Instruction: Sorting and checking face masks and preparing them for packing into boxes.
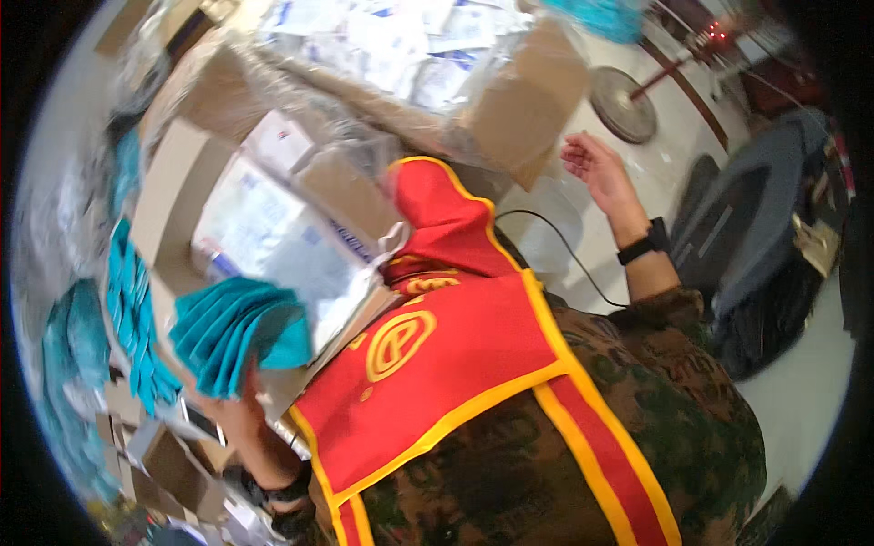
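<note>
Over at eight o'clock, the left hand point(218, 400) has a fanned teal stack point(238, 332), thumb and fingers closed on its lower edge, the layers spread like pages. Right behind it, toward ten o'clock, sits an open cardboard box point(173, 187), and the stack hangs over its near end! Flat white packages point(264, 232) lie in that box, blue lettering on them, too blurred to read, and a small white packet point(278, 141) shows a red mark.

Swing round to two o'clock: the right hand point(596, 173) is free, raised in the air, fingers loosely curled, a black band point(644, 241) on its wrist. Up at twelve, a bigger carton point(528, 96) is heaped with white packets point(382, 41) bearing blue print, also illegible. Dead centre, the red apron point(455, 341), trimmed in yellow, shows off a rounded yellow emblem point(401, 346), with more yellow characters above it, over camouflage clothing point(637, 373). Out at nine, more teal pieces point(137, 318) hang in a bunch; between one and two, a round stand base point(624, 105) rests on the floor.
</note>
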`<control>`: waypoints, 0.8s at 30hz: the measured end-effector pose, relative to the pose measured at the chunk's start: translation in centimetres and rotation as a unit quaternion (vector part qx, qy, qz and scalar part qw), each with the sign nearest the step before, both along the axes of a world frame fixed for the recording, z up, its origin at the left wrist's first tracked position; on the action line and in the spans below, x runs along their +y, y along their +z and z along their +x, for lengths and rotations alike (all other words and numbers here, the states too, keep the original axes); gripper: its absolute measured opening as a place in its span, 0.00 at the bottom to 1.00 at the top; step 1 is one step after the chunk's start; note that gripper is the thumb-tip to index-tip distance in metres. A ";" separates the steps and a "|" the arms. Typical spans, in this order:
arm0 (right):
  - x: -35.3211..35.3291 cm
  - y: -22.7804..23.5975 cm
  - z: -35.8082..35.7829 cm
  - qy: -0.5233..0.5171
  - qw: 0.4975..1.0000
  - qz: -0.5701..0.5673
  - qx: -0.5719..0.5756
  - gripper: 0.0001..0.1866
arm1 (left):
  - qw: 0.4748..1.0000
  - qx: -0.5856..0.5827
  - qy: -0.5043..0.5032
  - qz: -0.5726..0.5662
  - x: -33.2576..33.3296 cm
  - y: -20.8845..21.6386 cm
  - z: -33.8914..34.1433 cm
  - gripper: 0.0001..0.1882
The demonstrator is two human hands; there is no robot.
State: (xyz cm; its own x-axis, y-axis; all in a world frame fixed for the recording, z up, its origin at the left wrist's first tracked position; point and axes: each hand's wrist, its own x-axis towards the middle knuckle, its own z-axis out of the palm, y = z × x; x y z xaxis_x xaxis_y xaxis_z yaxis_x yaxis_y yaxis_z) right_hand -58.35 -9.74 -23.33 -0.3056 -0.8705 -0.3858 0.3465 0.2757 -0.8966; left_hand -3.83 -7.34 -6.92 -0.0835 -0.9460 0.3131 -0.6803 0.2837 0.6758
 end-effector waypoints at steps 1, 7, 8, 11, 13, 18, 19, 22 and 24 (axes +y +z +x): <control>-1.6 2.6 2.5 0.027 0.999 -0.037 0.006 0.14 | 0.999 -0.029 0.010 -0.010 0.4 -0.8 0.8 0.16; -6.5 15.2 18.0 0.363 0.841 -0.358 0.183 0.23 | 0.972 0.229 0.042 0.017 0.0 -0.4 -2.7 0.22; -7.0 17.0 20.6 0.419 0.741 -0.460 0.250 0.27 | 0.976 0.210 0.056 0.030 0.3 -0.6 -2.7 0.23; -6.0 20.1 27.0 0.448 0.671 -0.511 0.298 0.30 | 0.945 0.321 0.043 0.049 1.0 -0.1 -3.1 0.25; -5.7 20.9 29.0 0.472 0.658 -0.527 0.259 0.28 | 0.920 0.384 0.059 0.058 1.2 -0.9 -2.6 0.27; -5.9 22.5 30.5 0.459 0.606 -0.577 0.299 0.20 | 0.935 0.328 0.075 0.114 0.3 -2.3 -1.1 0.33; -5.9 22.6 30.6 0.463 0.612 -0.574 0.285 0.18 | 0.948 0.292 0.063 0.110 0.5 -2.4 -1.0 0.32; -6.2 23.3 30.6 0.507 0.656 -0.511 0.229 0.16 | 0.935 0.344 0.036 0.077 0.3 0.1 -2.0 0.17; -5.9 24.3 30.2 0.525 0.690 -0.449 0.217 0.15 | 0.892 0.435 0.076 0.099 -0.1 0.6 -1.5 0.10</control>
State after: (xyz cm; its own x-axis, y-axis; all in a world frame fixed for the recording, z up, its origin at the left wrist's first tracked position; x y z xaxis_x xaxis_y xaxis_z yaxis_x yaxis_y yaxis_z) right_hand -28.16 -15.60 0.96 0.7580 -0.5281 0.3828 0.0240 -0.5639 -0.8255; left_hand -5.32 -7.46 -6.35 0.2424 -0.9699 0.0227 0.1045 0.0493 0.9933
